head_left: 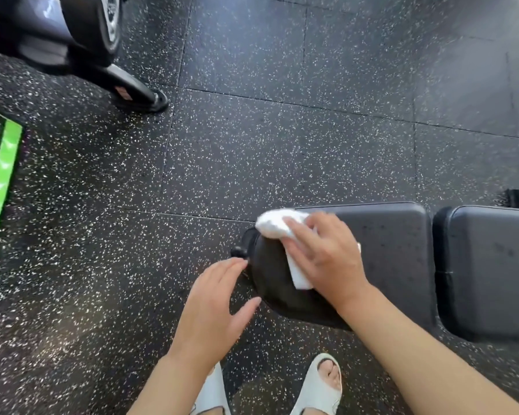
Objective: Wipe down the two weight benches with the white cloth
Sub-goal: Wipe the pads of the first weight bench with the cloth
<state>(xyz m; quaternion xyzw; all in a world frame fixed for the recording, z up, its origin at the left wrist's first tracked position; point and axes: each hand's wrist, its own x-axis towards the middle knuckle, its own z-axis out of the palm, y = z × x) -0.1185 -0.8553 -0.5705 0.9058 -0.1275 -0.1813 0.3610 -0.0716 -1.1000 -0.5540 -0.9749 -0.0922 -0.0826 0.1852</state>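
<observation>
Here the right hand point(324, 259) lies flat on the white cloth point(282, 232), its fingers fairly straight and spread, pressing the cloth down rather than gripping it. The cloth sits under the fingers and palm, bunched into a soft lump past the fingertips at the far left, with a flat strip hanging out from below the hand on the near side. It is plain white and crumpled.

The cloth rests at the left end of the weight bench point(396, 250), where the grey seat pad meets a rounded black end piece point(276, 283). The pad is dark grey, smooth, with rounded corners. A second grey pad point(492, 271) lies just beside it to the right, a narrow gap between the two.

The left hand point(213, 313) is released, fingers straight and loosely together, holding nothing; its fingertips are close to a small black knob point(238, 252) at the end of the bench, and I cannot tell whether they touch.

Below are two feet in white sandals point(324, 384) on the speckled black rubber floor point(282, 130). A green-edged mat point(3, 181) lies at the far left.
</observation>
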